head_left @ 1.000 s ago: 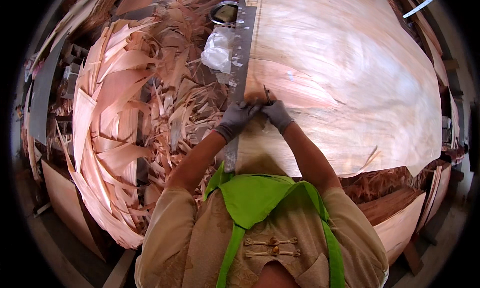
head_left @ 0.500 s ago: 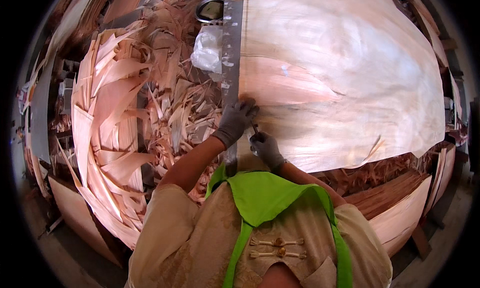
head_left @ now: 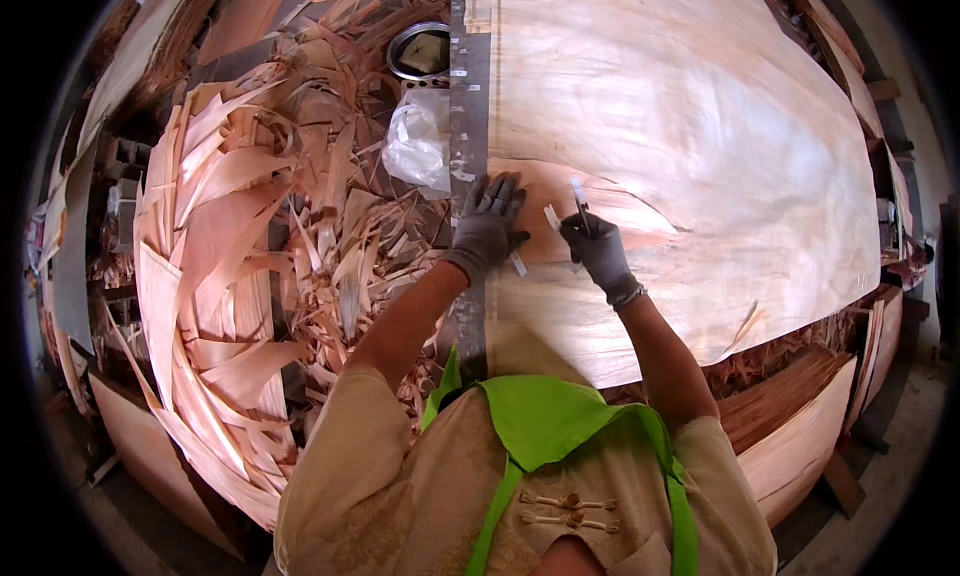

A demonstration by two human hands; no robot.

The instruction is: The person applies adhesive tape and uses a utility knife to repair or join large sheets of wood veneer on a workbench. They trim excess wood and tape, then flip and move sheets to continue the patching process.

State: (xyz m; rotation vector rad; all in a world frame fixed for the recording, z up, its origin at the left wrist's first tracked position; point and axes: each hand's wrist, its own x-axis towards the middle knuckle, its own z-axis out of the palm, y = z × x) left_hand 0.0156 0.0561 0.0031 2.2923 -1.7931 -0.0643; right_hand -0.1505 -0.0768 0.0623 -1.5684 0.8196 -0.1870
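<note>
a cluttered wood workshop is seen from above, with a bench taken up almost wholly by a big pale veneer sheet that spreads ahead of and to the right of both hands. a long grey metal straightedge is laid along the sheet's left edge, running straight away from the left hand. the left hand, in a grey glove, is pressed flat with fingers spread, partly on the straightedge and partly on a reddish veneer patch that lies between and just beyond the two hands. the right hand, also gloved, is closed around a thin knife, whose pale tip is pointed away from the body onto that patch. a small white strip is seen between the hands, and another pale sliver just below the left hand. left of the left hand a heap of curled veneer offcuts is piled up, with a crumpled clear plastic bag just beside the straightedge and a round metal tin further off beyond it. stacked veneer sheets are seen under the bench edge, right of the right forearm.
</note>
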